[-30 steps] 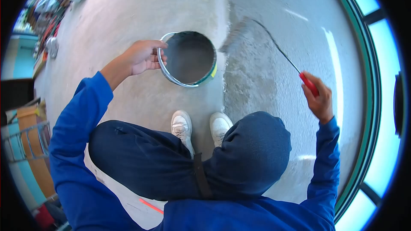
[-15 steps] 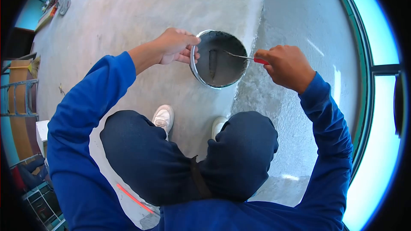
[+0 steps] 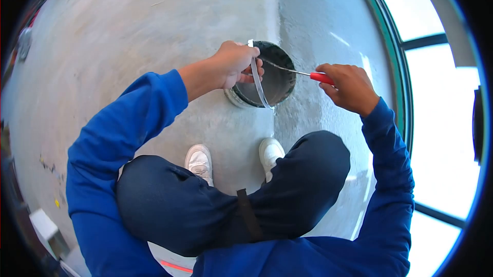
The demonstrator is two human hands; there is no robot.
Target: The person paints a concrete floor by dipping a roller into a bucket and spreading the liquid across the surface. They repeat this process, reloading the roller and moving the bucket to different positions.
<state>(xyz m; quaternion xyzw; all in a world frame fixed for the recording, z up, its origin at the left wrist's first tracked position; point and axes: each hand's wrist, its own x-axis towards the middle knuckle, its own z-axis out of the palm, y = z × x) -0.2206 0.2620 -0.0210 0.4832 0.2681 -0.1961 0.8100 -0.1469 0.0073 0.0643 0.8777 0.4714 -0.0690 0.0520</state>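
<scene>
In front of my shoes stands a bucket [image 3: 236, 98] with a dark, smeared inside and a grey mix in it. Its pale handle strip [image 3: 261, 88] crosses over the opening, pinched near the top by the fingers of my left hand [image 3: 231, 66]. My right hand [image 3: 352, 87], to the right of the bucket, is closed around the red grip of a paint roller [image 3: 322, 78]. The roller's thin metal shank slants over the rim into the bucket. Its head is hidden behind my left hand and the handle strip.
The concrete floor [image 3: 154, 35] is pale on the left, with a darker grey strip [image 3: 328, 25] on the right. A green-framed window [image 3: 403, 71] borders that strip. A white box [image 3: 45, 224] stands at lower left, and a red line [image 3: 175, 266] lies behind my legs.
The handle strip, earlier along the bucket's left rim, now stands over the opening with my left hand. The roller head, visible before, is now hidden. My view has shifted.
</scene>
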